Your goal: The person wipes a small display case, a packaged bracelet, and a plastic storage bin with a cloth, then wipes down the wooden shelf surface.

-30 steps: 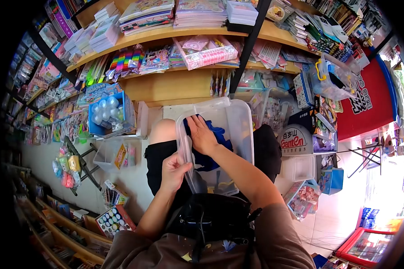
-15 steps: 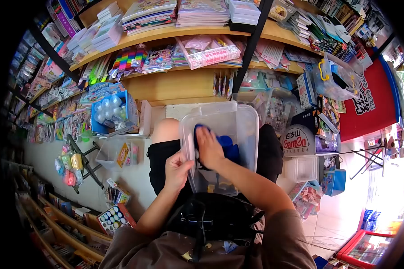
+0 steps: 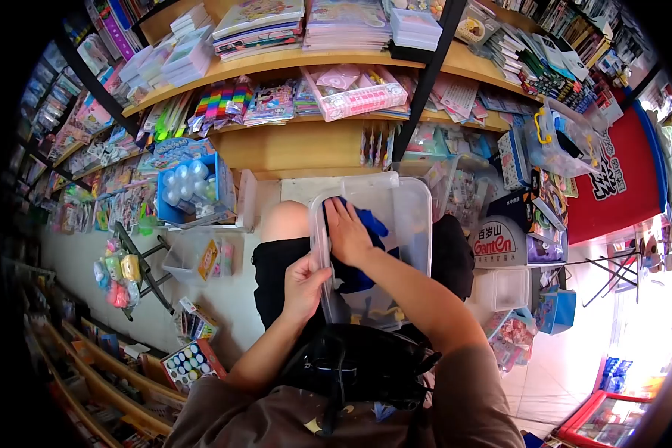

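Note:
A clear plastic bin [image 3: 414,224] stands between the person's knees. My left hand [image 3: 305,286] grips its left rim, with the thumb on top. Inside the bin my right hand [image 3: 346,233] lies flat against the left wall, fingers stretched, over a dark blue cloth [image 3: 371,222]. The palm presses on the cloth, and part of the cloth hangs out to the right of the hand and below it. Small yellow shapes show through the bottom of the bin.
Shelves with books [image 3: 257,28] and a pink box [image 3: 366,100] run across the back. A blue box of clear bottles [image 3: 194,187] stands left, beside a clear tub [image 3: 189,256]. At right are a Ganten carton [image 3: 494,243] and a white container [image 3: 502,289].
The right hand has rubbed along the bin's left wall with the blue cloth, whose folds have changed shape. The bin and the left hand sit slightly farther right in view.

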The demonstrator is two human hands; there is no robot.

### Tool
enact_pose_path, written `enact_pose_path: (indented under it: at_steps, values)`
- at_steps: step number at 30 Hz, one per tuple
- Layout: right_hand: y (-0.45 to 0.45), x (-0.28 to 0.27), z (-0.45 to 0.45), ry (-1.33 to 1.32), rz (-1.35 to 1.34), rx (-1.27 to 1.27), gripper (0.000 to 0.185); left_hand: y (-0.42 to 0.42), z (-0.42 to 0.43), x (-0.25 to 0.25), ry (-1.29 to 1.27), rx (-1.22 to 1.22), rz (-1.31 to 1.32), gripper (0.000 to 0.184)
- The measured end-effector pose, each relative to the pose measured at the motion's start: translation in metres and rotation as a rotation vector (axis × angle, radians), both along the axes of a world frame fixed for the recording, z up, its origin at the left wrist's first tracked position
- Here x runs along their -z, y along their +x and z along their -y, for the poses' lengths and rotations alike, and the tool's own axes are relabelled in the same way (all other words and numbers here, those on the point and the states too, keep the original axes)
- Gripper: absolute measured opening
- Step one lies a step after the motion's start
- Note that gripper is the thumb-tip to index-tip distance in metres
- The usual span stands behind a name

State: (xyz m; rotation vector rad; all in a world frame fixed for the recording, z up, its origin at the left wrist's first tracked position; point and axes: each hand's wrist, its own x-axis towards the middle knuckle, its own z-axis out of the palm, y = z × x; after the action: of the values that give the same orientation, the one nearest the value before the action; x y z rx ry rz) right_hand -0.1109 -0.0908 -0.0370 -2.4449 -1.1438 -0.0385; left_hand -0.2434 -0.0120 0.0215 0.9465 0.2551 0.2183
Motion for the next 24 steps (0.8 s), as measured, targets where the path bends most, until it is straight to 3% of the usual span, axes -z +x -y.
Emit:
enact_pose_path:
  at_steps: [4, 9, 14, 16, 19, 24]
  values:
    - [0.017, -0.009, 0.011, -0.361, 0.207, -0.084, 0.063, 0.003, -0.003, 0.007, -0.005, 0.01, -0.021, 0.026]
    - [0.014, -0.012, 0.021, -0.523, 0.285, 0.07, 0.062, 0.005, 0.005, 0.005, 0.025, -0.043, -0.046, 0.023]
    - [0.023, -0.004, 0.045, -0.805, 0.149, 0.333, 0.066, 0.008, 0.006, 0.011, 0.06, -0.023, -0.054, 0.026]
    - [0.025, -0.005, 0.053, -0.985, 0.219, 0.346, 0.066, 0.006, 0.007, 0.013, 0.072, -0.017, -0.053, 0.028]
    - [0.017, -0.012, 0.052, -1.126, 0.211, 0.236, 0.063, 0.004, 0.008, 0.012, 0.067, -0.015, -0.071, 0.029]
    - [-0.033, -0.01, 0.06, -1.091, -0.11, 0.064, 0.059, 0.001, 0.007, 0.019, 0.055, -0.026, -0.03, 0.03]
